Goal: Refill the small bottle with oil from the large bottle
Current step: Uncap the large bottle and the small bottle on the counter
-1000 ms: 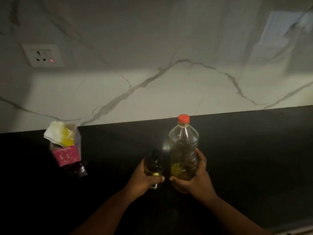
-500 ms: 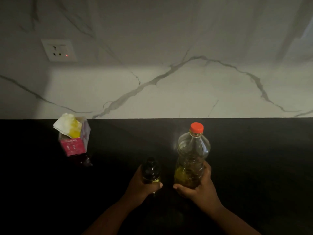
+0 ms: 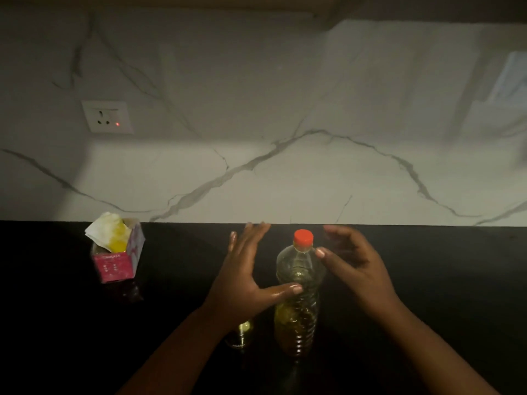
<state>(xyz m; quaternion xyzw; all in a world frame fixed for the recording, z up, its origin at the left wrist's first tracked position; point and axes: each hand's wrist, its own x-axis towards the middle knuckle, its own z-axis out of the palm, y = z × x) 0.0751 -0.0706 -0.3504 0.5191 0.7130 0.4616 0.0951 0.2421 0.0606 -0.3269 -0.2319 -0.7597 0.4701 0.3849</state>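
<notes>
Your left hand (image 3: 242, 283) spreads wide beside the upright large bottle (image 3: 298, 303), thumb tip touching its side. Your right hand (image 3: 353, 266) curls loosely near its red cap (image 3: 303, 236). The small bottle (image 3: 241, 333) is mostly hidden under your left wrist.

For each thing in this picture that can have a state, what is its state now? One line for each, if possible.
large bottle: upright on the counter, red cap on, oil low.
small bottle: upright, mostly hidden under the left hand; cap not visible.
left hand: open, holding nothing.
right hand: open, fingers curled near the cap.
pink box: open, stained tissue sticking out.
wall socket: red light on.
</notes>
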